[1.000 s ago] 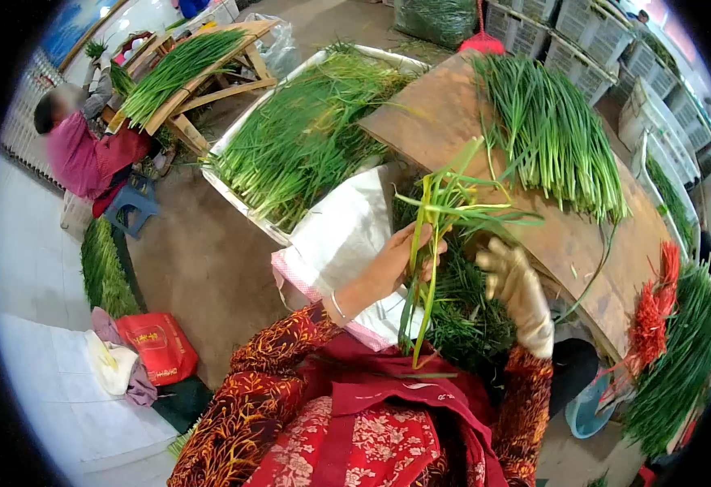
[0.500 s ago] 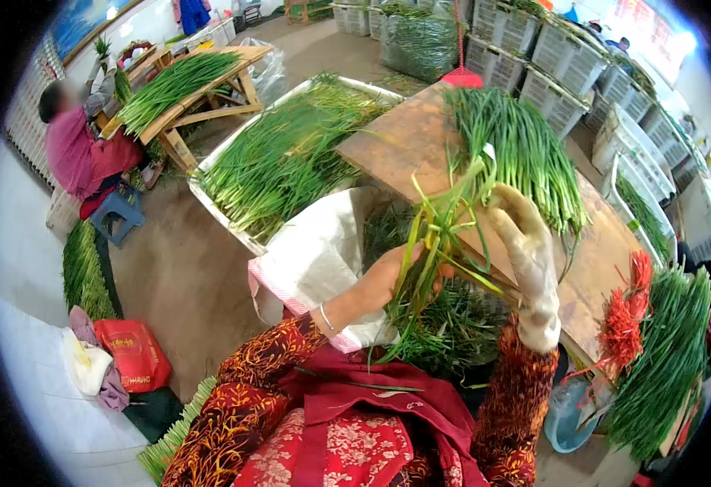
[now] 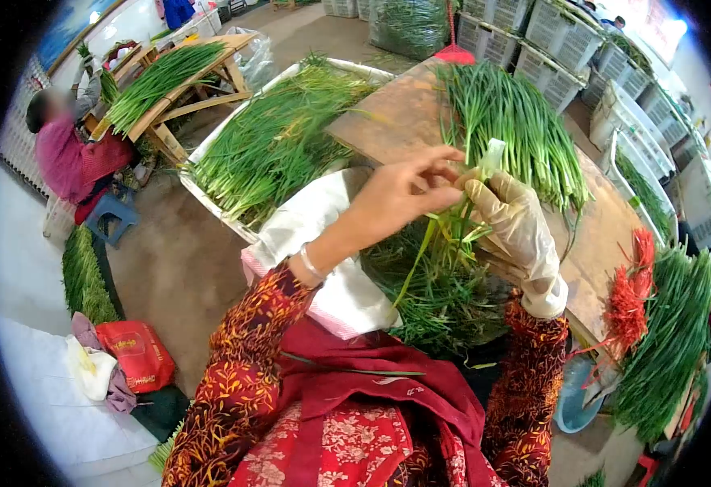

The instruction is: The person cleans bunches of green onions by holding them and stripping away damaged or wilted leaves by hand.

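Observation:
My gloved right hand point(image 3: 521, 223) is closed around a small bunch of green and yellowish chives point(image 3: 453, 227), whose leaves hang below it. A pale, whitish tip point(image 3: 493, 154) sticks up above that hand; its kind is unclear. My bare left hand point(image 3: 408, 195), with a bracelet at the wrist, meets the right hand's fingertips. Its fingers are curled in a pinch, and what lies between them is hidden. Behind both hands, a thick bundle of chives point(image 3: 517, 130) lies on the wooden board point(image 3: 400, 118). Loose green trimmings point(image 3: 448, 304) are heaped under my hands.
A white crate point(image 3: 201, 154) full of chives stands left of the board. Red ties point(image 3: 631, 296) and more chives point(image 3: 668, 349) are at the right. A white sack point(image 3: 311, 219) lies by my lap. Another person point(image 3: 75, 154) sits at a bench; stacked crates point(image 3: 558, 49) stand behind.
My left hand has moved up from the hanging leaves to the right hand's fingertips. My right hand has closed around the bunch. The view has shifted slightly.

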The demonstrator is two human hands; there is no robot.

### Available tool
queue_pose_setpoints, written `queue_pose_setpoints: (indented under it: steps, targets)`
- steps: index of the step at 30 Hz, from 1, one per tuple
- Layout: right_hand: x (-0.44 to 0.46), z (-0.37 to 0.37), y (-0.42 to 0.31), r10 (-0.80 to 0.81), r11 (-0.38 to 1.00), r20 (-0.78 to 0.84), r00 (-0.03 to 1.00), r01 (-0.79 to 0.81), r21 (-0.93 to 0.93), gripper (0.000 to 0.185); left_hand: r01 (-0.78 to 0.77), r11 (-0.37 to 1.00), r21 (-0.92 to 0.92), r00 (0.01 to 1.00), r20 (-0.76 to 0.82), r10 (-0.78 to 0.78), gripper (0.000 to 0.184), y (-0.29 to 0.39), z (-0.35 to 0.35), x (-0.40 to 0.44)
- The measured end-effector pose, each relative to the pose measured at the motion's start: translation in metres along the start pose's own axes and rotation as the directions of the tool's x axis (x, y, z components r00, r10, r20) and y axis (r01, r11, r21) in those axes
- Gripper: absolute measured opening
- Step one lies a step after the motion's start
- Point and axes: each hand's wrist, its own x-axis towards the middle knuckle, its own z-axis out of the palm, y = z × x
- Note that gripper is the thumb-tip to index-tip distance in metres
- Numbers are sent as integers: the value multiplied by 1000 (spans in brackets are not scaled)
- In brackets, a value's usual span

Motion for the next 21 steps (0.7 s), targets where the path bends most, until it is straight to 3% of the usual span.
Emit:
queue_pose_setpoints:
  steps: [1,2,4,6,8,10,12,14,15,16,18,19,20,21]
  targets:
    - [2,4,-2,28,996,10,1000,-29,84,20,-47,991,123,997,63,40,45,1,2,7]
    - [3,7,-5,58,984,21,998,-61,167,20,-42,991,129,997,63,34,45,0,2,12]
    - [8,11,-1,122,981,4,992,-121,154,23,-68,991,117,992,116,54,51,-5,3,17]
    - [10,18,15,-10,973,-25,1000,15,232,26,-97,991,90,991,98,88,57,-11,4,14]
    - [9,22,23,-79,957,-41,996,87,278,31,20,994,107,993,112,-32,58,-8,1,9]
    - [4,19,8,78,952,75,994,-96,289,32,49,991,121,994,95,-61,60,-9,5,4]
    - [3,19,9,110,941,98,989,-135,310,34,114,989,-93,992,69,-108,55,-22,5,2]
    - [-1,20,5,78,867,64,995,-99,488,35,170,984,-58,984,65,-166,50,-22,-8,3]
    - [-2,21,15,140,770,27,990,-126,626,36,222,975,-28,974,57,-220,46,-21,-18,3]
    - [-9,14,20,148,805,3,989,-122,580,36,232,972,32,972,-48,-230,34,-20,-28,1]
    - [-25,21,62,39,935,123,992,-79,345,35,184,978,-99,973,-121,-195,29,-16,-51,0]
    - [-36,30,108,49,991,261,964,-15,-130,33,167,985,-40,977,-131,-171,27,-11,-63,-1]
    - [-45,39,139,124,818,367,922,114,-564,32,166,986,-27,975,-142,-168,27,-5,-71,-3]
    - [-46,40,135,111,820,370,922,125,-558,32,136,990,-37,976,-168,-140,28,4,-76,-4]
